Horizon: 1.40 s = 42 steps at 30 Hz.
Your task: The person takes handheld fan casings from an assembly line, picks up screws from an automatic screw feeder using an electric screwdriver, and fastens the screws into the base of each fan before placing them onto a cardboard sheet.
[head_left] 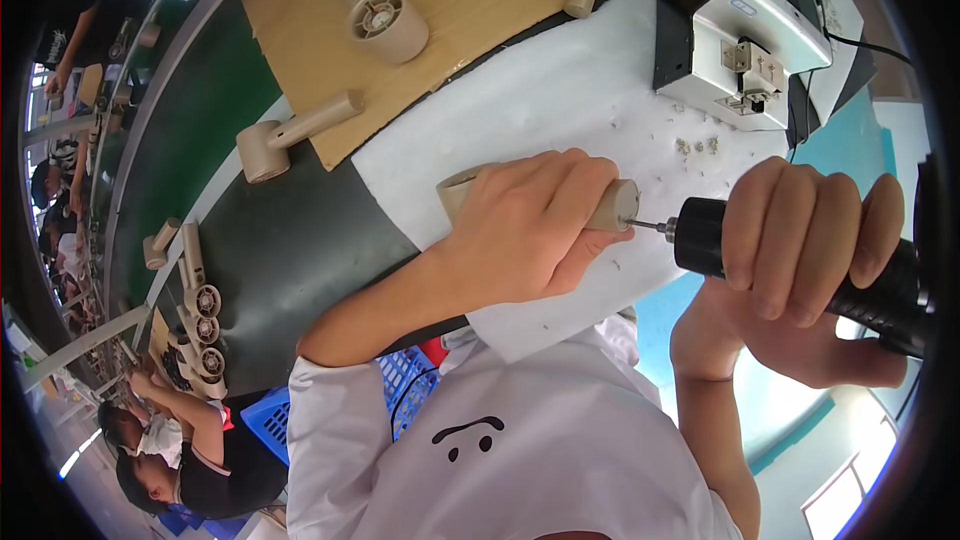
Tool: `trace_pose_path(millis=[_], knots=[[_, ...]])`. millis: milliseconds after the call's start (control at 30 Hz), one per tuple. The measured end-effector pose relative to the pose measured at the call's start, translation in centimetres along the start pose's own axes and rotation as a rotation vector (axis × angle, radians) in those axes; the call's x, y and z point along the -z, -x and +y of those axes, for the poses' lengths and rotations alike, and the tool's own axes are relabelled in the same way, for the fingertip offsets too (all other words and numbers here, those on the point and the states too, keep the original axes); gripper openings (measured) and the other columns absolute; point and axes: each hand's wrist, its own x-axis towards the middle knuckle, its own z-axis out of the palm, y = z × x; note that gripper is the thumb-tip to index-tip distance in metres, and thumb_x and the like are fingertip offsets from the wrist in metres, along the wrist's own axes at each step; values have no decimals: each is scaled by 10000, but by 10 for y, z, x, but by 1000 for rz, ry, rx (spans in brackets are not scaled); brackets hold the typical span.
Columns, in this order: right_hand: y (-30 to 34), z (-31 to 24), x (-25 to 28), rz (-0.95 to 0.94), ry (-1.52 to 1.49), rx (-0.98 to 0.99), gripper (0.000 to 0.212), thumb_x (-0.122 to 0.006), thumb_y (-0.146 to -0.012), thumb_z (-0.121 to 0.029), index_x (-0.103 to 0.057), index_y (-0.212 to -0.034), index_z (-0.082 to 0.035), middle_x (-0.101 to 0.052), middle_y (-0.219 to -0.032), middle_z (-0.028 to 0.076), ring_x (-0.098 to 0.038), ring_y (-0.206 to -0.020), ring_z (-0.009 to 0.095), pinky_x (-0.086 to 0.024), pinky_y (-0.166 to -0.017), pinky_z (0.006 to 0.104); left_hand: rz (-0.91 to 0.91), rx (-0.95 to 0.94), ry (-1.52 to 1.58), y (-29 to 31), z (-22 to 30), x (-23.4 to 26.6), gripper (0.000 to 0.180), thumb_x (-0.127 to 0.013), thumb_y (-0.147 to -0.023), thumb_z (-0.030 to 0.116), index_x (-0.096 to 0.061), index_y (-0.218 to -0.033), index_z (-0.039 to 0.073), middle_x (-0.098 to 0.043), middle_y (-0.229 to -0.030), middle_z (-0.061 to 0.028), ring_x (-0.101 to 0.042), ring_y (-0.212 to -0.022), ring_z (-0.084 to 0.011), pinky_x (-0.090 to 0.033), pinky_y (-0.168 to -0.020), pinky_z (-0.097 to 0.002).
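Observation:
My left hand (540, 225) is wrapped round a beige handheld fan body (622, 204), whose round handle end faces right. Part of the fan shows past my knuckles on the left; the rest is hidden under my fingers. My right hand (800, 250) grips a black electric screwdriver (702, 236), held level. Its thin metal bit (648, 226) reaches the handle's end face beside my left fingertips. Whether a screw sits at the tip is too small to tell. Below the fan lies a white foam sheet (520, 130) with small screws (697, 146) scattered on it.
A white and black machine (735, 50) with a metal fixture stands at the back right. Several beige fans (390, 25) lie on brown cardboard (300, 0); another fan (265, 152) rests at its edge. A green conveyor (215, 130) runs at left. A blue basket (405, 380) and co-workers are lower left.

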Motion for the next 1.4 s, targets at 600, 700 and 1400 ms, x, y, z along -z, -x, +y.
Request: trace_pose_path(millis=[600, 700, 1400], knots=[[-35, -21, 115, 275, 634, -93, 788, -441, -802, -811, -496, -986, -48, -449, -703, 52, -398, -599, 163, -382, -623, 339, 179, 238, 158, 1, 10, 4, 305, -738, -821, 78, -579, -1058, -31, -636, -866, -147, -638, -727, -267, -530, -667, -309], [-40, -30, 124, 254, 504, -117, 755, -435, -826, -786, -501, -961, -46, -451, -686, 52, -396, -580, 159, -381, -610, 338, 152, 218, 150, -1, 12, 5, 298, -726, -822, 60, -582, -1064, -38, -634, -857, -147, -633, -714, -270, -525, -653, -311], [1, -11, -2, 1, -98, -70, 518, -660, -811, -553, -401, -948, -126, -492, -710, -24, -493, -603, 87, -411, -608, 229, 128, 38, 60, 8, 11, -7, 281, -714, -722, -11, -637, -990, -51, -642, -810, -134, -619, -672, -236, -501, -615, -293]])
